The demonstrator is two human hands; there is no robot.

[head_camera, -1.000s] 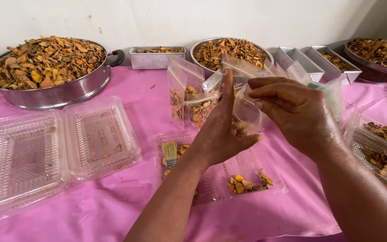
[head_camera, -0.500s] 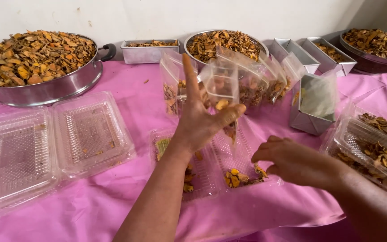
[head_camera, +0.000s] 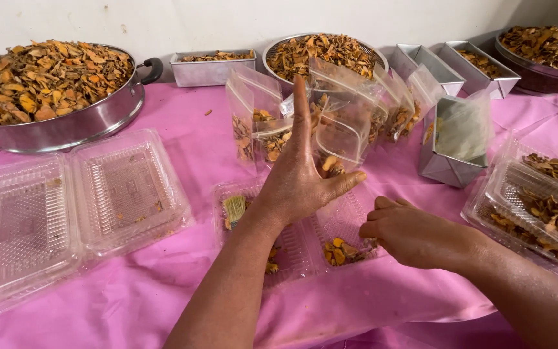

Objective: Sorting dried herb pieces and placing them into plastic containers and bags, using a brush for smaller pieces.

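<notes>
pink tablecloth [head_camera: 163,304] covers the whole table. big steel pan [head_camera: 72,126] heaped with dried orange-yellow slices sits at the far left edge. a round steel strainer bowl [head_camera: 279,48] of the same slices is at the far middle, with a small rectangular steel tin [head_camera: 211,71] between the two. more tins [head_camera: 473,61] and another bowl [head_camera: 537,74] fill the far right corner.

open clear clamshell container [head_camera: 66,207] lies at the left edge, holding only crumbs. a second clamshell [head_camera: 531,194] at the right edge holds slices. a row of filled zip bags [head_camera: 389,97] stands mid-table, just in front of the strainer bowl. one empty steel tin [head_camera: 450,168] sits tipped right of them.

step in hand, by my read: filling a small bag. left hand [head_camera: 298,187] is upright, fingers extended, thumb pressing a small clear zip bag [head_camera: 343,139] against the palm. the bag is raised above the table centre and a few slices show near its bottom. right hand [head_camera: 414,232] is down at the shallow clear tray [head_camera: 292,245] near the front middle, fingers curled over loose slices [head_camera: 340,252]. can't tell whether it has actually pinched any.

a small brush [head_camera: 234,208] lies in the tray's left part.

next move calls for the bag mouth kept open and the right hand brought up over it, slices dropped in clean without knocking the standing bags behind.
</notes>
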